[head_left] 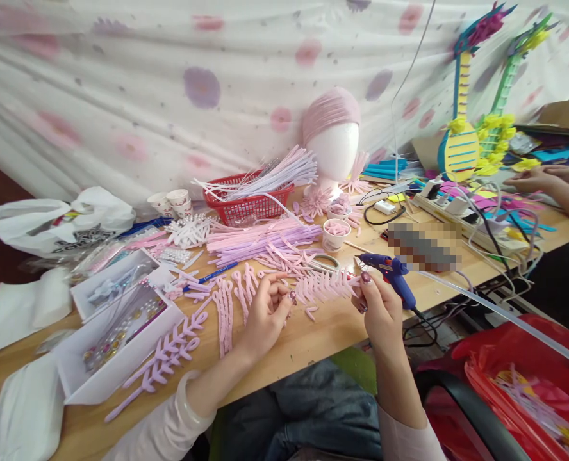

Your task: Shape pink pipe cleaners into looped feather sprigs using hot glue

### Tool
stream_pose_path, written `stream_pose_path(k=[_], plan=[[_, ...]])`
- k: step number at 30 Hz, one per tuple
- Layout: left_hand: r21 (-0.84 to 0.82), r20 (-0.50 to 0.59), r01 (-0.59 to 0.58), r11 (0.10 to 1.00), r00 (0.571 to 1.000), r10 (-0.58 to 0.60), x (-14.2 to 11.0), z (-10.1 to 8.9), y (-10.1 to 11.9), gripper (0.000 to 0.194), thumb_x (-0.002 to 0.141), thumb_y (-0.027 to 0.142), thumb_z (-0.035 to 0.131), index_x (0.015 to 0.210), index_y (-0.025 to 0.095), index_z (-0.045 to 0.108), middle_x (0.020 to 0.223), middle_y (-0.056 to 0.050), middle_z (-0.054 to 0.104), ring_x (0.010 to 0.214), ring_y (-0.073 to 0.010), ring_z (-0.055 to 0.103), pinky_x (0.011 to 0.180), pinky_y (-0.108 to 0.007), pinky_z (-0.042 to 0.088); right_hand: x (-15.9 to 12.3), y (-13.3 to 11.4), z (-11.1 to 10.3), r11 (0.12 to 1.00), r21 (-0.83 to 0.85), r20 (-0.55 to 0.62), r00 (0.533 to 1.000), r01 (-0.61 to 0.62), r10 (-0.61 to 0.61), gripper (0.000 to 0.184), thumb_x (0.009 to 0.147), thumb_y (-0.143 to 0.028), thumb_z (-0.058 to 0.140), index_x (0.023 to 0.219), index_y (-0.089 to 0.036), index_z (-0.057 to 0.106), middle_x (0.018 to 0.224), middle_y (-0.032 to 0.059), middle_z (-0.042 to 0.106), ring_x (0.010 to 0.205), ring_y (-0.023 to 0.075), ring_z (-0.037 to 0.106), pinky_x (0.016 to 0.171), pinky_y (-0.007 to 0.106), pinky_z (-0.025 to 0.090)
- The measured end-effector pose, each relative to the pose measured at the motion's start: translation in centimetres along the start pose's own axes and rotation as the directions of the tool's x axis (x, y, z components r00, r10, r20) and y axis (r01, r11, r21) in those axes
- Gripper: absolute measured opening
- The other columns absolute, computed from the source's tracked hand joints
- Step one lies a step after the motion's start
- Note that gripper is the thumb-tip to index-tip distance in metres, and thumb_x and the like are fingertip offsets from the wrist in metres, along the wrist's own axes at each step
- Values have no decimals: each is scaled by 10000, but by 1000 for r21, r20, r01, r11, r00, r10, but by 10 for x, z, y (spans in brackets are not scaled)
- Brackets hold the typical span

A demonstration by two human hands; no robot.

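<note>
A pale pink feathery branch of fuzzy pipe cleaners [325,287] stretches between my hands just above the table. My right hand [381,308] pinches its right end between thumb and fingers. My left hand [270,314] is by its left end, fingers curled in toward the thumb; whether a small piece sits between them is hidden. A blue glue gun [400,282] lies just beyond my right hand, its clear glue stick [505,312] jutting out rightward. Short pink pipe-cleaner pieces [312,312] lie under the branch. Looped pink strips [223,314] and purple leafy branches [169,349] lie left of my left hand.
Pipe-cleaner bundles [260,238], a red basket [246,208] and a paper cup [336,238] stand behind. A white foam head [338,150] wears a pink cap. White boxes [116,342] hold beads. A power strip [471,224] with cables lies right, near another person's hands [537,179].
</note>
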State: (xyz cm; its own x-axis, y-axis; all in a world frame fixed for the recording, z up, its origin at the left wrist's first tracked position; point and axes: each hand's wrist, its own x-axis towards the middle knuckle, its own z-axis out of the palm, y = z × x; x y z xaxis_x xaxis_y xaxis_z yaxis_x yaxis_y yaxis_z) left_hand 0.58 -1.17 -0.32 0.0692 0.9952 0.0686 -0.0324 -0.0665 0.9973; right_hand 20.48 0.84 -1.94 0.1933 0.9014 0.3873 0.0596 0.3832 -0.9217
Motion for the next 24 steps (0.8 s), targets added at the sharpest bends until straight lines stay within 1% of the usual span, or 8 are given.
stream_pose_path(k=[7,13,18,22,24], plan=[[-2,-14,-11,1000,1000,11,1,1,-1,322,804,190,550,1115,207,467,788,40,504,617,-95,460,528,-212,408,0,-2,1,1000,-12,-4,1000,18,-18,381,945,-452,477,659,-200,470,557,-43,348,485,102,304,450,259,231],[-24,-19,-21,999,1000,21,2,1,-2,347,777,171,585,1103,204,473,796,30,519,686,-108,495,566,-212,427,1,-1,1,1000,5,-6,1000,15,-15,373,951,-425,482,658,-194,480,557,-43,354,491,96,314,451,258,236],[-18,-27,-28,999,999,28,1,1,-3,345,773,175,596,1099,209,487,809,24,532,701,-110,517,582,-212,441,1,-1,1,1000,-5,-3,1000,20,-20,367,952,-432,477,671,-196,493,560,-42,358,487,99,317,453,261,238],[-13,-23,-21,1000,1000,21,-1,0,-4,339,787,202,600,1111,211,501,811,17,535,687,-114,517,553,-207,436,0,-2,1,1000,-11,-2,1000,17,-17,381,938,-460,489,663,-196,488,561,-41,363,488,100,318,449,257,239],[-15,-24,-11,1000,1000,11,-2,-1,-5,334,802,218,590,1128,217,517,854,3,548,688,-118,527,530,-208,432,0,-3,1,1000,8,-11,1000,12,-12,386,932,-460,502,653,-194,480,558,-44,357,487,95,315,446,254,236]])
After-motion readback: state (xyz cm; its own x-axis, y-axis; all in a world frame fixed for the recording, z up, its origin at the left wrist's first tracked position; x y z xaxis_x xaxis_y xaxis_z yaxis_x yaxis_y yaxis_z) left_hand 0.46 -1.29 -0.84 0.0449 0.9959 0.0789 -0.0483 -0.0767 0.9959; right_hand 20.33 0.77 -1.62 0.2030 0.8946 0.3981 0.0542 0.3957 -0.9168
